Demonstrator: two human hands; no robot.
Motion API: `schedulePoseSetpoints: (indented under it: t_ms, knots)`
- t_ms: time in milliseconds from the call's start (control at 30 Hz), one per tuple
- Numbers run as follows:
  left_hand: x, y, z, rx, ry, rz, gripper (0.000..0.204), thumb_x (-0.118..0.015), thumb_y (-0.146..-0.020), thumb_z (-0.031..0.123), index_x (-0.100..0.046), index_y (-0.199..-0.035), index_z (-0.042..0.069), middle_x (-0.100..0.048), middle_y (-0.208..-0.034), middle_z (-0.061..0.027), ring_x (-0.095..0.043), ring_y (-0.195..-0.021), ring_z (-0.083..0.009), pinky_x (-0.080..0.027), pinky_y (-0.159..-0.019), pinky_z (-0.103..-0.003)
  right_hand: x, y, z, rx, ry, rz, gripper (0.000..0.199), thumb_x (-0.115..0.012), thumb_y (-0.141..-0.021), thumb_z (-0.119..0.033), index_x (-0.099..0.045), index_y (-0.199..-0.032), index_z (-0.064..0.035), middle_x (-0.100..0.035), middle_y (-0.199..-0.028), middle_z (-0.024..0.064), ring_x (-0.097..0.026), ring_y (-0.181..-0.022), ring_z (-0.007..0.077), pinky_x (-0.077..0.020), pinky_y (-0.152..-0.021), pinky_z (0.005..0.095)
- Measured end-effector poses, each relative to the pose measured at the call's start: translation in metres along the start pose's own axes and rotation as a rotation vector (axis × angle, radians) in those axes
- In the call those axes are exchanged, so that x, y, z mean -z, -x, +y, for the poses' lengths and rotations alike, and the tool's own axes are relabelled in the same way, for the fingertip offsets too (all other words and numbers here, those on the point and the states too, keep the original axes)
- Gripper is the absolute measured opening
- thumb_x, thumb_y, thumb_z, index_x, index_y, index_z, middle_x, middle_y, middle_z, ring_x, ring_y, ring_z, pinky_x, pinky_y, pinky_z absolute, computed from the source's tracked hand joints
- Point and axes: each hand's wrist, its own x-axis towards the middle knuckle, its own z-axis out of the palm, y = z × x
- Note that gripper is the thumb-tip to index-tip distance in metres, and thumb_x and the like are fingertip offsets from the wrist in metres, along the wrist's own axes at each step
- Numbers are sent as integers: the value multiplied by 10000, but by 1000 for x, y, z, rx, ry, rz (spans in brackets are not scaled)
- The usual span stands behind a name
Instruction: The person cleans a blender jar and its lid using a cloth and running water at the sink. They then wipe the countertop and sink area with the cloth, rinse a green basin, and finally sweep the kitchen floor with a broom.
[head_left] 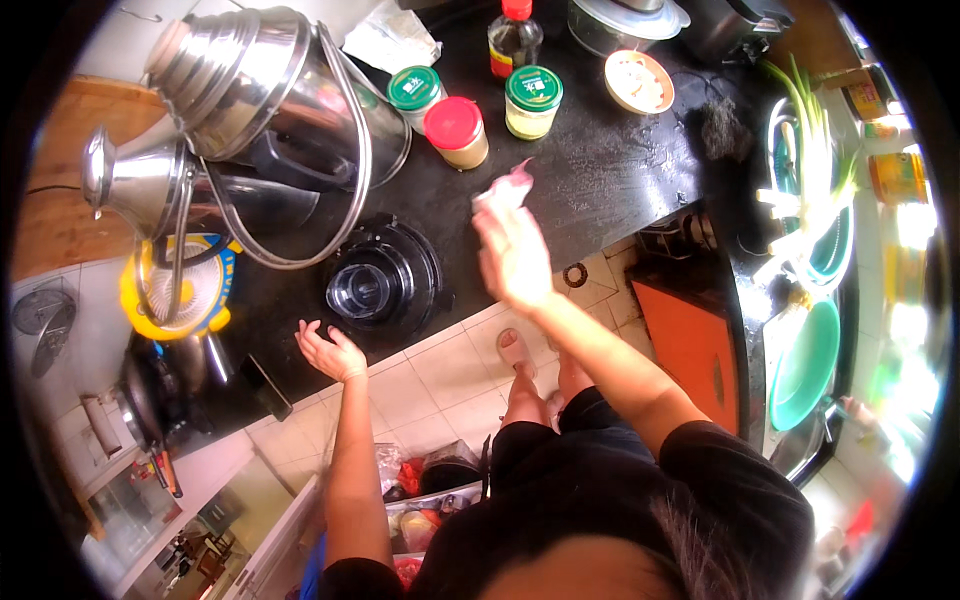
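- Looking down from far off, I see my two hands, well apart, over the black bench (600, 170).
- My right hand (515, 245) is a bit blurry, reaching over the bench with its palm low. A crumpled pink and white thing (513, 187) is right at its fingertips. I cannot tell what it is, or if the fingers pinch it or only press on it.
- That pink and white thing is near the middle of the bench, in front of the jars.
- My left hand (330, 350) holds nothing. Its fingers are loose and a little spread, near the front edge of the bench.
- Just beside my left hand is a round black thing (423, 275) with a see-through cup (360, 290) in its middle.
- Past the right hand are a jar with a red lid (457, 135), two jars with green lids (533, 103) and a dark bottle with a red top (515, 45).
- Farther right is a small bowl (640, 82) with pale bits in it.
- On my left are two big shiny metal jugs (335, 110), with a yellow and blue round thing (185, 285) close by.
- Far to the right are long green onions (812, 130) and a green tub (805, 365).
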Motion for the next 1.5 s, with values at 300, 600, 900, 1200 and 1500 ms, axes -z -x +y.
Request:
schedulePoseSetpoints:
  t_ms: [300,600,900,1200,1500]
  knots:
    - [65,-28,108,-204,468,84,170,-597,-741,109,-621,-900,56,-581,-1123,-99,-477,-1151,-324,-290,-1014,-490,59,-19,84,-164,310,37,345,-653,-751,-220,-598,-1059,-75,-587,-1144,96,-542,-1104,242,-411,-904,409]
    - [79,-9,169,-312,-43,-462,655,-777,-566,420,-607,-1170,232,-232,-1476,-59,-106,-1375,-386,-53,-968,-761,46,-20,140,-170,426,255,245,-543,-798,-7,-638,-1010,-86,-609,-1109,105,-577,-1001,289,-444,-867,383]
    - [88,-25,87,-317,-30,-404,616,-797,-565,320,-614,-1132,169,-185,-1486,-114,-147,-1356,-406,-97,-965,-757,-72,-28,-33,-79,60,44,283,-492,-769,-27,-606,-1026,-48,-590,-1126,131,-553,-1071,293,-431,-924,398]
    - [89,-37,55,-301,37,-399,519,-732,-656,306,-599,-1143,186,-267,-1470,-78,-173,-1363,-384,-70,-944,-769,-61,44,-81,390,-196,-529,417,-481,-821,-134,-542,-1230,-80,-496,-1293,71,-401,-1257,248,-314,-1050,413]
    - [91,-34,128,-123,-140,-265,432,-645,-693,172,-602,-1122,147,-358,-1423,-72,-222,-1348,-389,-75,-961,-751,107,3,153,-142,310,-128,358,-539,-746,-38,-647,-1078,-118,-586,-1200,43,-475,-1169,308,-339,-1003,450]
